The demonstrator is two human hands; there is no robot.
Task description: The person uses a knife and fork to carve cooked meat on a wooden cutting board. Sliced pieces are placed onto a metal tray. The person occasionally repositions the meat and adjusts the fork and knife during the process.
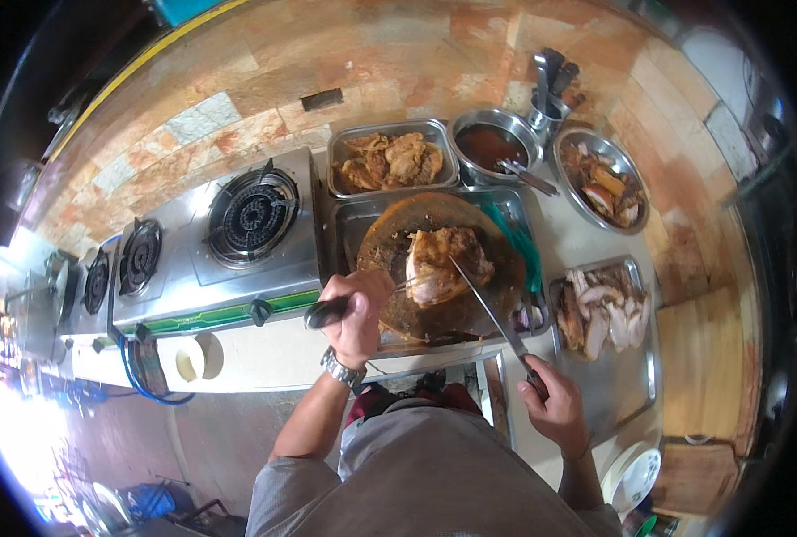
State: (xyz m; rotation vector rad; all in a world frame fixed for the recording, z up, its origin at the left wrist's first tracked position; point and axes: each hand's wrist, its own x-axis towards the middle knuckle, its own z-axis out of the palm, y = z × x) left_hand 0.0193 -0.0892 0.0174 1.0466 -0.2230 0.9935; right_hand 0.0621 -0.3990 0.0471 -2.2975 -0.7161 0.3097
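Note:
A piece of cooked poultry (445, 262), browned on top and pale at the side, lies on a round wooden chopping board (398, 221). My left hand (355, 315), with a metal watch at the wrist, is closed on the dark handle of a carving fork, whose thin prongs reach the meat's left side. In my right hand (553, 403) is the handle of a long knife (492, 315); its tip rests at the top of the meat. The board sits in a metal tray (348, 231), beside a green cloth or plastic piece (516, 238).
Behind the board stand a tray (449, 181) of browned meat and a pot (533, 144) of dark red sauce with a spoon. An oval bowl (563, 168) of pieces and a tray (606, 396) of sliced meat are at right. A gas stove (264, 248) stands at left.

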